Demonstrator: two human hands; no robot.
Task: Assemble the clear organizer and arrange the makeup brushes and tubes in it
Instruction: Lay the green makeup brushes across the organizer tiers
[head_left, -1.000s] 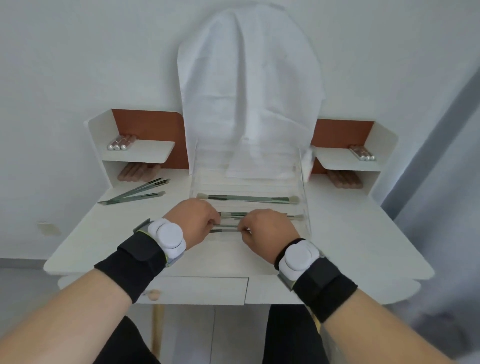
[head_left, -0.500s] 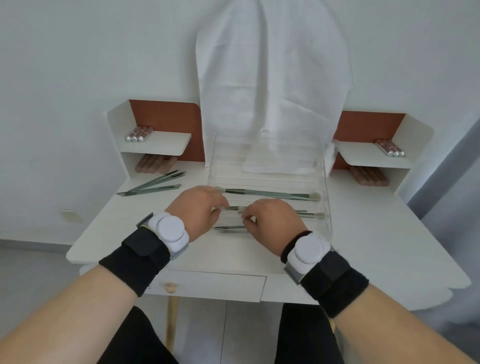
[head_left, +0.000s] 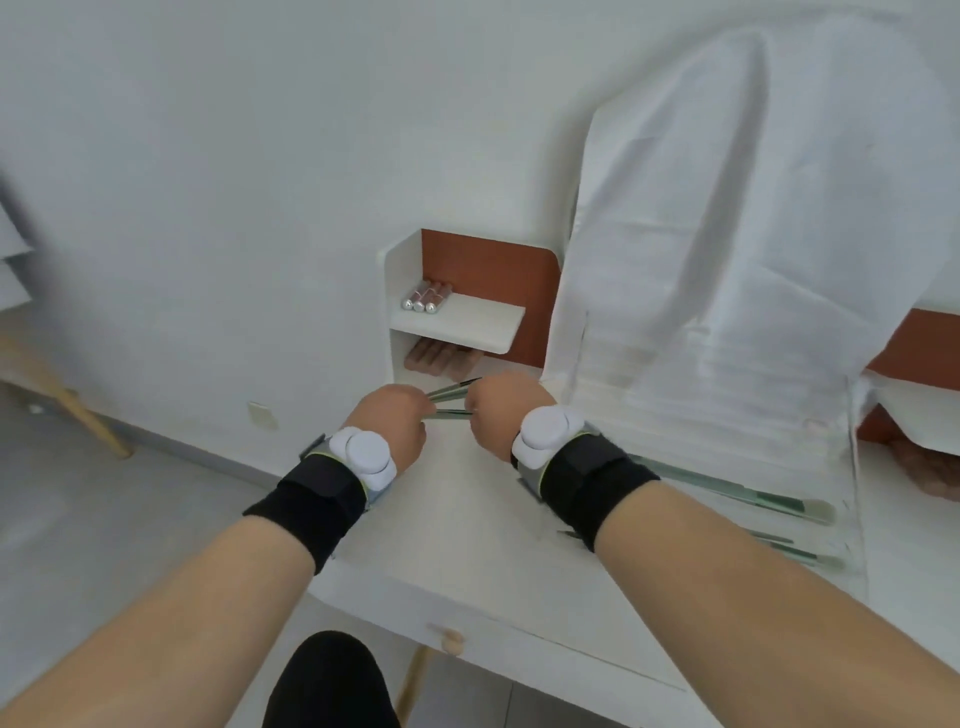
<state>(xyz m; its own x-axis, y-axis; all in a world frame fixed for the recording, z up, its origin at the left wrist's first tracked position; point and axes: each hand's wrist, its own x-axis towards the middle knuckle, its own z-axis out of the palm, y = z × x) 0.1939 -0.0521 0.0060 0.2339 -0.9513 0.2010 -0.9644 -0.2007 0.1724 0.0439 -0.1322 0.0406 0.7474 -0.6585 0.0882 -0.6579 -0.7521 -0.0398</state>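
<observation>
Hands (head_left: 392, 423) hide brush (head_left: 451, 391) ends

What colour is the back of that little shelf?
Reddish brown back panel, seen in the head view.

Both bare forearms wear wide black fabric wrist straps (head_left: 311, 499), each topped by a rounded white plastic puck (head_left: 543, 434) with grey, yellow-edged trim; dark trousers (head_left: 327, 680) at bottom centre.

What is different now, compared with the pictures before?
Both hands left the clear organizer and went to the loose brushes on the desk's left side; the left hand and right hand now grip them. The brushes inside the organizer and the tubes on the shelf stayed.
</observation>
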